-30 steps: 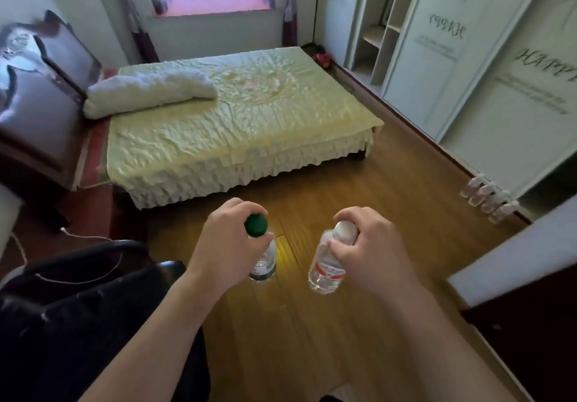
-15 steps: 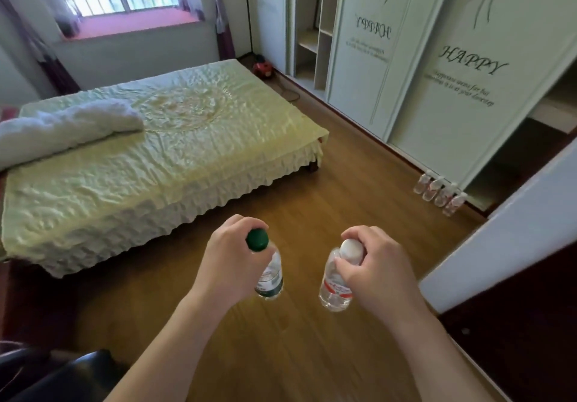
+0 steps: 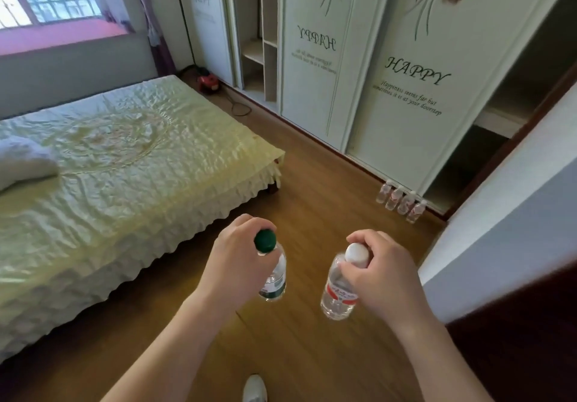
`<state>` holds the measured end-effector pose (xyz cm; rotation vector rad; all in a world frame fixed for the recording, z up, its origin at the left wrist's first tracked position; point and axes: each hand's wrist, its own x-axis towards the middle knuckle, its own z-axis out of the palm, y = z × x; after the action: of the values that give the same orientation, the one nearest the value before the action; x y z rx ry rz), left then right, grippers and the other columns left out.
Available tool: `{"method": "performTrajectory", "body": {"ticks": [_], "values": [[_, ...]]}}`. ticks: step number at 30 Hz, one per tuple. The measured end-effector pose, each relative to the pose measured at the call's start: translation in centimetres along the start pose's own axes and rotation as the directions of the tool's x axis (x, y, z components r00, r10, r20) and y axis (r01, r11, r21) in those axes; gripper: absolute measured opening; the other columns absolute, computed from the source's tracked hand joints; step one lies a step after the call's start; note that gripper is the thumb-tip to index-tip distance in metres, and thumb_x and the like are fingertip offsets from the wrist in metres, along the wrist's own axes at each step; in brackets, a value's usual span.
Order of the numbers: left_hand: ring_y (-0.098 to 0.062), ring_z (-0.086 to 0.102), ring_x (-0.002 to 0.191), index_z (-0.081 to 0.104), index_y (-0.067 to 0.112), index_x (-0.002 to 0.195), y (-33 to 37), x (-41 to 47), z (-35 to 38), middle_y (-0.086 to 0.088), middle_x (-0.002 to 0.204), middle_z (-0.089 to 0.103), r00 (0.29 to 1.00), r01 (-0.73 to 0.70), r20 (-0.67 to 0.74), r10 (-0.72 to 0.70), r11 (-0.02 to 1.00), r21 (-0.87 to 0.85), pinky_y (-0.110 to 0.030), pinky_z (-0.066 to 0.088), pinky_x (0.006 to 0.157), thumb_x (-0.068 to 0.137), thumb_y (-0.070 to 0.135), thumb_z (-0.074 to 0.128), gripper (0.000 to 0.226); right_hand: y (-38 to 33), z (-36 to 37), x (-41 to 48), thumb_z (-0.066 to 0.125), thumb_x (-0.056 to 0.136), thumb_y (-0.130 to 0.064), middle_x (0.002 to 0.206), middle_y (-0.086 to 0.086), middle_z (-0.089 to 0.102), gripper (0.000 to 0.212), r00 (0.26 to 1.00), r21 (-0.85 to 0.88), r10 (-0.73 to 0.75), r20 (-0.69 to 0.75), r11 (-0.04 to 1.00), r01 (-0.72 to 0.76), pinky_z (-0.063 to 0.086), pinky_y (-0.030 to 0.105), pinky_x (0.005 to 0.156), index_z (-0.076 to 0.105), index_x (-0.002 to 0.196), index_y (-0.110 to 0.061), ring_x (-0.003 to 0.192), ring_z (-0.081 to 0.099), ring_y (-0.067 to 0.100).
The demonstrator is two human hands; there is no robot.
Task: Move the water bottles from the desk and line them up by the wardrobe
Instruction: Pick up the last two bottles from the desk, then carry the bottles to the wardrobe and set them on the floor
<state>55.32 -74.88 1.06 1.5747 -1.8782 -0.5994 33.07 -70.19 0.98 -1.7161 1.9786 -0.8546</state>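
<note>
— Fingers of my left hand (image 3: 237,264) are curled round the neck of the green-capped bottle (image 3: 276,279), and those of my right hand (image 3: 384,279) pinch the white-capped bottle (image 3: 338,292) just under its cap. Both hands are full.

— How do the bottles hang?

— From the head view, the only one I have, both are upright with caps up and bases down, well above the wooden floor (image 3: 312,189). They sit side by side but apart, not touching.

— And where do they have to go?

— Ahead and to my right. A row of four bottles (image 3: 401,201) already stands at the foot of the wardrobe (image 3: 406,95), below the door marked HAPPY, each just beside the next. The row runs along the wardrobe's base, slanting away from me toward the left.

— Which hand is nearer?

— The right one, clearly; the left is nearer the bed (image 3: 125,167). I would judge the white-capped bottle goes down first.

— At which end?

— The end toward the window has bare floor beyond it. The near end sits close to the open compartment's corner, so I think it is tighter. I would lower each bottle straight down, axis vertical, so that it does not knock its neighbour.
</note>
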Motion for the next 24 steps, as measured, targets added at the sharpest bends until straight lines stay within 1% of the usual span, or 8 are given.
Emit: {"method": "performTrajectory", "body": {"ticks": [2, 6, 8, 12, 17, 19, 22, 24], "values": [[0.002, 0.054, 0.086, 0.068, 0.029, 0.105, -0.2, 3.5, 0.6, 0.021, 0.097, 0.057, 0.998, -0.04, 0.039, 0.041, 0.999, -0.008, -0.008, 0.038, 0.068, 0.081, 0.024, 0.074, 0.025, 0.1, 0.3, 2.7, 0.073, 0.082, -0.022, 0.097, -0.016, 0.06, 0.027, 0.999, 0.002, 0.044, -0.023, 0.999, -0.043, 0.058, 0.023, 0.073, 0.061, 0.105, -0.031, 0.09, 0.06, 0.007], [0.002, 0.055, 0.085, 0.068, 0.029, 0.104, -0.5, 10.4, 1.7, 0.021, 0.096, 0.057, 0.988, -0.11, 0.105, 0.114, 0.993, -0.044, -0.005, 0.039, 0.067, 0.081, 0.024, 0.076, 0.025, 0.3, 0.7, 7.7, 0.073, 0.084, -0.027, 0.099, -0.019, 0.059, 0.029, 0.99, -0.001, 0.122, -0.067, 0.992, -0.123, 0.05, 0.01, 0.063, 0.058, 0.108, -0.033, 0.09, 0.058, 0.001], [0.0, 0.056, 0.087, 0.068, 0.028, 0.104, -0.5, 13.9, 2.4, 0.021, 0.097, 0.058, 0.981, -0.134, 0.135, 0.141, 0.989, -0.061, -0.008, 0.042, 0.069, 0.08, 0.024, 0.077, 0.026, 0.4, 0.8, 10.1, 0.072, 0.085, -0.03, 0.1, -0.021, 0.059, 0.029, 0.982, 0.021, 0.168, -0.082, 0.986, -0.167, 0.047, 0.007, 0.06, 0.057, 0.109, -0.036, 0.091, 0.058, 0.0], [-0.002, 0.057, 0.088, 0.068, 0.028, 0.104, 0.1, 20.4, 4.2, 0.018, 0.098, 0.059, 0.965, -0.169, 0.187, 0.183, 0.982, -0.087, -0.014, 0.046, 0.073, 0.079, 0.023, 0.078, 0.027, 1.1, 0.7, 15.3, 0.072, 0.084, -0.036, 0.1, -0.025, 0.057, 0.031, 0.968, 0.035, 0.229, -0.104, 0.973, -0.227, 0.046, 0.006, 0.06, 0.055, 0.11, -0.039, 0.09, 0.058, 0.001], [-0.001, 0.054, 0.083, 0.068, 0.029, 0.104, 0.8, 28.1, 7.5, 0.02, 0.094, 0.058, 0.949, -0.187, 0.241, 0.205, 0.978, -0.093, -0.011, 0.039, 0.068, 0.079, 0.023, 0.077, 0.027, 3.2, 0.2, 22.2, 0.074, 0.083, -0.038, 0.101, -0.028, 0.056, 0.033, 0.951, 0.027, 0.278, -0.134, 0.961, -0.277, 0.042, 0.004, 0.06, 0.054, 0.11, -0.042, 0.091, 0.058, 0.0], [0.0, 0.054, 0.083, 0.068, 0.03, 0.104, 1.2, 31.1, 9.1, 0.021, 0.094, 0.058, 0.945, -0.191, 0.252, 0.209, 0.977, -0.095, -0.011, 0.039, 0.068, 0.079, 0.023, 0.076, 0.027, 4.5, 0.0, 25.0, 0.073, 0.084, -0.038, 0.101, -0.027, 0.057, 0.032, 0.948, 0.027, 0.284, -0.143, 0.959, -0.283, 0.041, 0.004, 0.058, 0.054, 0.109, -0.041, 0.09, 0.059, 0.001], [0.002, 0.054, 0.083, 0.068, 0.03, 0.103, 2.2, 35.8, 11.5, 0.022, 0.094, 0.058, 0.941, -0.2, 0.258, 0.217, 0.975, -0.091, -0.01, 0.038, 0.067, 0.08, 0.024, 0.076, 0.025, 6.6, -0.5, 29.5, 0.074, 0.083, -0.037, 0.1, -0.026, 0.059, 0.032, 0.945, 0.034, 0.288, -0.152, 0.958, -0.286, 0.041, 0.004, 0.059, 0.055, 0.11, -0.04, 0.089, 0.059, 0.001], [0.002, 0.054, 0.083, 0.067, 0.031, 0.101, 3.0, 38.8, 13.0, 0.022, 0.094, 0.058, 0.941, -0.202, 0.26, 0.217, 0.976, -0.086, -0.009, 0.038, 0.066, 0.08, 0.025, 0.076, 0.024, 7.9, -0.9, 32.4, 0.074, 0.083, -0.036, 0.099, -0.026, 0.058, 0.033, 0.942, 0.04, 0.297, -0.157, 0.955, -0.295, 0.039, 0.003, 0.057, 0.055, 0.109, -0.04, 0.088, 0.059, -0.001]]}}
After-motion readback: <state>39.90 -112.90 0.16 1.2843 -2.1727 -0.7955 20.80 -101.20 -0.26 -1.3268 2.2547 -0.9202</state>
